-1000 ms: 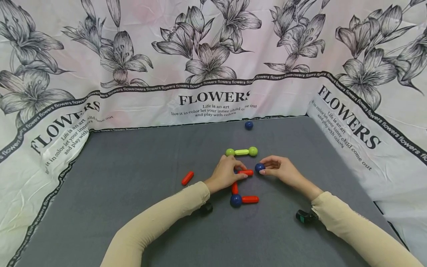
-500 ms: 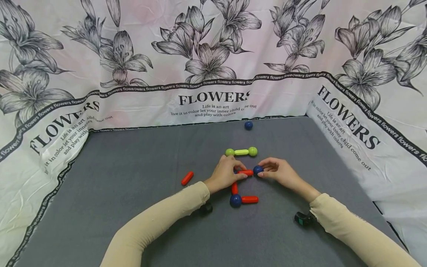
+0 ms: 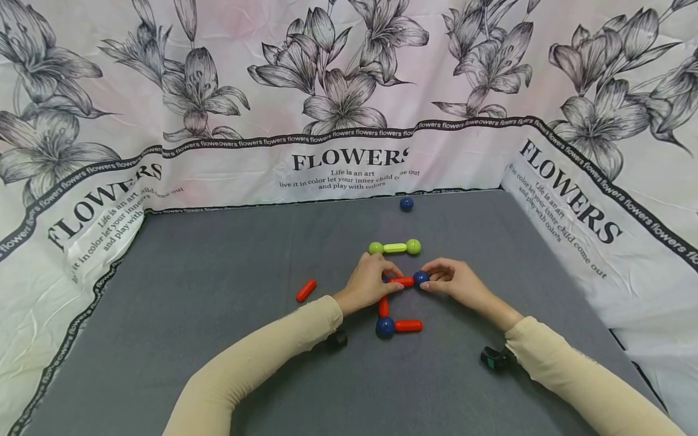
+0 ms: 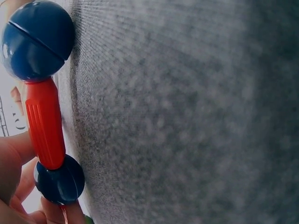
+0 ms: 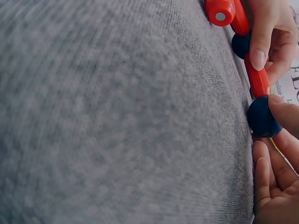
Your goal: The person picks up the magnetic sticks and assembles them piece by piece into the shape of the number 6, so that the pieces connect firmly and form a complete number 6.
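Note:
In the head view my left hand (image 3: pixel 368 283) pinches a red magnetic rod (image 3: pixel 402 281), thumb on the near side. My right hand (image 3: pixel 463 283) holds a blue ball (image 3: pixel 421 278) between thumb and fingers. That ball touches the rod's right end, as the right wrist view's blue ball (image 5: pixel 263 116) confirms. The rod's left end meets another blue ball (image 4: pixel 60 179), mostly hidden by my left fingers in the head view. From there a second red rod (image 4: pixel 46 123) runs toward me to a nearer blue ball (image 3: pixel 385 327), which carries a third red rod (image 3: pixel 409 326) pointing right.
Behind my hands lies a green rod (image 3: pixel 395 248) with a green ball at each end. A loose red rod (image 3: pixel 306 290) lies to the left. A lone blue ball (image 3: pixel 406 204) sits near the back edge of the grey table surface (image 3: pixel 218 266). Flower-printed cloth (image 3: pixel 349 160) stands behind.
My right hand has moved slightly left with the blue ball, closing the gap, so the ball now touches the red rod's end. The left hand has kept its place.

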A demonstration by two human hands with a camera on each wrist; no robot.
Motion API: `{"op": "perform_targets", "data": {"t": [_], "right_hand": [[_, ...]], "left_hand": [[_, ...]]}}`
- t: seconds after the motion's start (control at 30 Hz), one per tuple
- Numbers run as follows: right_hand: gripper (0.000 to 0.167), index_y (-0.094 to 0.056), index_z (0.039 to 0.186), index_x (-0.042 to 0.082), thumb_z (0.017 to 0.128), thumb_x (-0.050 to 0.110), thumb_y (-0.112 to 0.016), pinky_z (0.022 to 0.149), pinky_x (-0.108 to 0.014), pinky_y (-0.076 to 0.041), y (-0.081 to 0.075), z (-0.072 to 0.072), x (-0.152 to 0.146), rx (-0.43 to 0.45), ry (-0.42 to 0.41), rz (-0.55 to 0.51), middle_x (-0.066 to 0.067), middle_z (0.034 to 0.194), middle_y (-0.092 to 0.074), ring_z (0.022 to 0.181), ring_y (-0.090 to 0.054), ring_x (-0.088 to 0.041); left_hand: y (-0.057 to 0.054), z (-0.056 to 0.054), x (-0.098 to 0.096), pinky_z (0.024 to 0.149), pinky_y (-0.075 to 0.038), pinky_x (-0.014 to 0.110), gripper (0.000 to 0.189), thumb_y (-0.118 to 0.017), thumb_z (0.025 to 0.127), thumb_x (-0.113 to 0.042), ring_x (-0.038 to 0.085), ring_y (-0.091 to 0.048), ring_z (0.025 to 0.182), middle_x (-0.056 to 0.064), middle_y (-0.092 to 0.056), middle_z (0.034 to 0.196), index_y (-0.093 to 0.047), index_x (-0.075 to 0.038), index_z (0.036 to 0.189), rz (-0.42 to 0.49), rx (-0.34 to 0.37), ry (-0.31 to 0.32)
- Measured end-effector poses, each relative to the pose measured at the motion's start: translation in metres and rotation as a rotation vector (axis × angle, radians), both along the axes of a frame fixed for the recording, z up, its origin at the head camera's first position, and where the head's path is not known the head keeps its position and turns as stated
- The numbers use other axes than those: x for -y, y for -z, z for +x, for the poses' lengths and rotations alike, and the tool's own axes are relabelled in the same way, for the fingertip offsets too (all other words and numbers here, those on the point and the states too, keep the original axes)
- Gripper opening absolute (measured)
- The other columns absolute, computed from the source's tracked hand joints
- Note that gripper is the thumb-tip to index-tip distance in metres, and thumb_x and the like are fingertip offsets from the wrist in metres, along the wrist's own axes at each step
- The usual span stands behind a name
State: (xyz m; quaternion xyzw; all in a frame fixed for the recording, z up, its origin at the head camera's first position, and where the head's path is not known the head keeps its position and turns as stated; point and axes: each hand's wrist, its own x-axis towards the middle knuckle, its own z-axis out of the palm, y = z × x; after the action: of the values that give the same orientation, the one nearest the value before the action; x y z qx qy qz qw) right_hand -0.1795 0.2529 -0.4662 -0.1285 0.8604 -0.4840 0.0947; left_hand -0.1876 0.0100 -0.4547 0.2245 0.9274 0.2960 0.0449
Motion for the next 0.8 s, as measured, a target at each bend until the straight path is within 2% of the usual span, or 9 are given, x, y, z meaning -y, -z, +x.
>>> {"op": "perform_targets", "data": {"t": [0.4,0.8], "right_hand": [[0.036,-0.067,0.115,0.008,0.085,0.024,-0.079,0.068,-0.022,-0.052,0.0009,-0.0009,0.0008,0.011,0.010,0.006,-0.009,0.096,-0.067,0.078,-0.062,-0.008],[0.036,-0.067,0.115,0.006,0.085,0.023,-0.079,0.069,-0.020,-0.052,0.0042,-0.0011,-0.0003,-0.010,0.014,-0.001,-0.010,0.097,-0.068,0.079,-0.061,-0.007]], "left_hand": [[-0.0015,-0.0008,-0.0004,0.066,-0.032,0.020,0.022,-0.078,0.085,-0.039,0.013,-0.042,0.087,-0.004,-0.057,0.094,-0.077,-0.026,0.102,-0.008,0.017,-0.007],[-0.0027,-0.0012,-0.0011,0.065,-0.032,0.019,0.022,-0.077,0.085,-0.038,0.013,-0.041,0.087,-0.003,-0.057,0.093,-0.077,-0.026,0.103,-0.022,0.016,0.003]]}}
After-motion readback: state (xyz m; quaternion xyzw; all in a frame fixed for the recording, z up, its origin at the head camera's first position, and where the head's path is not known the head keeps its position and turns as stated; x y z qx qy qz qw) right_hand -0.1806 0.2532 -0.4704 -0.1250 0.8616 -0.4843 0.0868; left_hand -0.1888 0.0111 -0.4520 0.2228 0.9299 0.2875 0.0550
